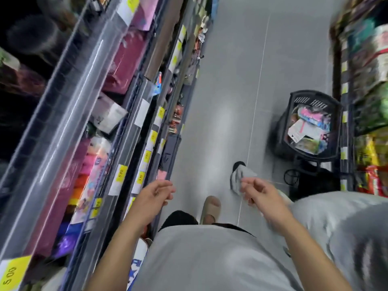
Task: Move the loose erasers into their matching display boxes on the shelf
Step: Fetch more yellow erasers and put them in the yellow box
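A person in a grey shirt (pixel 210 259) stands in a shop aisle, looking straight down at a glossy grey tiled floor (pixel 226 91) with pale seams. A beige slipper (pixel 211 207) shows below the shirt's hem; a second person's black-and-white shoe (pixel 238 175) and grey clothing sit just to the right. Both bare forearms reach forward over the floor. The left hand (pixel 156 195) hangs beside the shelf's edge, fingers loosely curled and holding nothing. The right hand (pixel 259 193) has its fingers bent in toward the thumb; whether it pinches anything cannot be told through the blur. The shelf (pixel 117 127) runs along the left, tier under tier, with yellow price tags (pixel 121 174) on its rails, clear guard strips and pink, purple and maroon packs behind them. No eraser or display box can be made out among the smeared goods. Farther on, a black basket (pixel 310 124) of mixed packets stands on the floor by a second rack (pixel 365 91) at right, whose contents are blurred.
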A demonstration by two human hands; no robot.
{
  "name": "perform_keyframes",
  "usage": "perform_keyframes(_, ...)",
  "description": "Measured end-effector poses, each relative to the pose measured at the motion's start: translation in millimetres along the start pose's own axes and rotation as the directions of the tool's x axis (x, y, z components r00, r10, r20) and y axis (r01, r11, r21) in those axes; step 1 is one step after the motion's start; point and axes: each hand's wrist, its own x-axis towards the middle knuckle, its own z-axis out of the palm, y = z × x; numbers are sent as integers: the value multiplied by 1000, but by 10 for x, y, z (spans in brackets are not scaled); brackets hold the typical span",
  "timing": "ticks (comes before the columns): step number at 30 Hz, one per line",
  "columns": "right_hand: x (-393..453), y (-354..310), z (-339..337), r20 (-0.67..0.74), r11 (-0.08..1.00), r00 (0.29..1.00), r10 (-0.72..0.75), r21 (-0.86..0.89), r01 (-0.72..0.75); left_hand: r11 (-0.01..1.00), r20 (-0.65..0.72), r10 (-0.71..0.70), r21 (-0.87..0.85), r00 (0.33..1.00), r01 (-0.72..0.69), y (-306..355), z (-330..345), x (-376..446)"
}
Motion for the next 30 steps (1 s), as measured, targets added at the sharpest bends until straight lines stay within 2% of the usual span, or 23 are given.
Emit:
perform_keyframes(7, 664, -646, -186, -5, 998, 999, -54, 36, 54, 999, 32, -43, 25, 999, 43, 414, 184, 446)
perform_keyframes(19, 1644, -1384, -490, -31, 999, 999, 21, -33, -22, 1000, 113, 12, -14, 994, -11, 1799, 146, 1881)
perform_keyframes(25, 2075, -1862, -640, -20, 999, 1000, 15, -44, -16, 998, 76, 63, -26, 995, -61, 2495, 64, 2297)
perform_keyframes(30, 2626, -2513, -665, 92, 991, 993, -80, -103, 89, 991, -52, 115, -56, 992, -118, 3086, 16, 2282)
